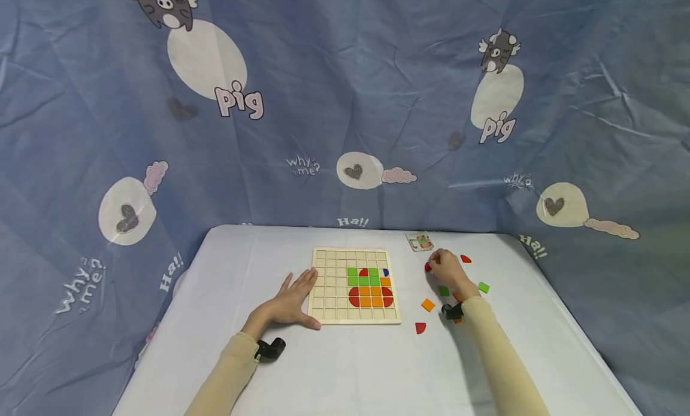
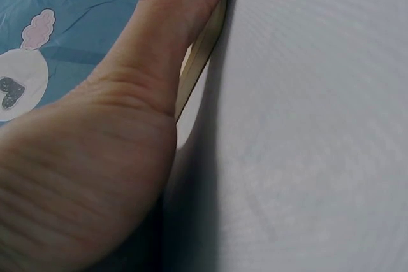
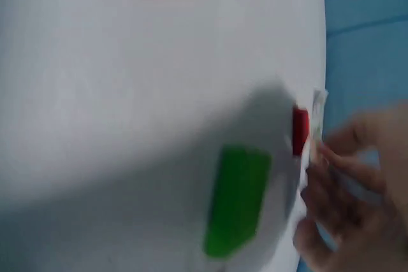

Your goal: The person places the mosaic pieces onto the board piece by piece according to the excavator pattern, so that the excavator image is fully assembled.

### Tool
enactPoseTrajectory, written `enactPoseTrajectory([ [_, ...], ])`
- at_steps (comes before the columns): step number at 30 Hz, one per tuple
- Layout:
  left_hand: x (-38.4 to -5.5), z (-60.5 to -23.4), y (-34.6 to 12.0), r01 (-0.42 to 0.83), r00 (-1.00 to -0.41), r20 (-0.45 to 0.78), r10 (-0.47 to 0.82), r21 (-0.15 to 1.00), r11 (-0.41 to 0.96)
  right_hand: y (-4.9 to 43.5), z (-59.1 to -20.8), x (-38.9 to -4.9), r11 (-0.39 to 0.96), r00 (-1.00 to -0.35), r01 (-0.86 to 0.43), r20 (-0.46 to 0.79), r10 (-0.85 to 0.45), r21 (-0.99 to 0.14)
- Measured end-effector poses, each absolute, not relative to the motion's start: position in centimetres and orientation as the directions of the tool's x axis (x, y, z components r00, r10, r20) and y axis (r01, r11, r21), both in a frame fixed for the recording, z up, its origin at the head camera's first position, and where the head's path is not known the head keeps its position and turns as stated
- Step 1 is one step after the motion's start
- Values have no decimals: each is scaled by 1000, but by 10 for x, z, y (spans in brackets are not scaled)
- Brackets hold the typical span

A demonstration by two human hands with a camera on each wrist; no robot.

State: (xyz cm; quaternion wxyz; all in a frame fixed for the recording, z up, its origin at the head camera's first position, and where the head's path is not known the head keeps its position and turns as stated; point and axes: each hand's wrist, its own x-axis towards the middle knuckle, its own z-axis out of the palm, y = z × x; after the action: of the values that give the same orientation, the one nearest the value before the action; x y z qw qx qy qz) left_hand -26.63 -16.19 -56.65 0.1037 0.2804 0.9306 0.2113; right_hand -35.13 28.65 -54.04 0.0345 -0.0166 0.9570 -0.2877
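A wooden grid board lies flat, with green, orange, red and blue pieces filling part of its right half. My left hand rests spread along the board's left side, fingertips at the upper edge and thumb by the lower left corner. In the left wrist view, the thumb lies against the board's edge. Right of the board, my right hand pinches a red piece at its fingertips, low over the table. Motion blurs that hand in the right wrist view, where the red piece shows beside the fingertips.
A picture card lies at the table's back edge. Loose pieces are scattered on the right: an orange square, green squares, and red quarter-rounds. Others sit partly under the right wrist. A blue patterned cloth hangs behind.
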Motion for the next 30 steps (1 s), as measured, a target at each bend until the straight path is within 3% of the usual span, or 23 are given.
enactPoseTrajectory([
  [5,-266,-565,-161,476,-824,-88,559,429,768,292,-543,-354,821,-975,-154,-47,-215,-550],
  [14,-266,-564,-161,477,-823,-83,561,434,764,289,-543,-355,841,-979,-145,-46,-197,-522],
  [19,-267,-567,-161,476,-826,-79,558,433,766,277,-544,-355,810,-984,-145,-6,-180,-568],
  [30,-264,-564,-160,458,-831,-89,549,452,765,203,-532,-356,741,-949,-298,101,-300,-601],
])
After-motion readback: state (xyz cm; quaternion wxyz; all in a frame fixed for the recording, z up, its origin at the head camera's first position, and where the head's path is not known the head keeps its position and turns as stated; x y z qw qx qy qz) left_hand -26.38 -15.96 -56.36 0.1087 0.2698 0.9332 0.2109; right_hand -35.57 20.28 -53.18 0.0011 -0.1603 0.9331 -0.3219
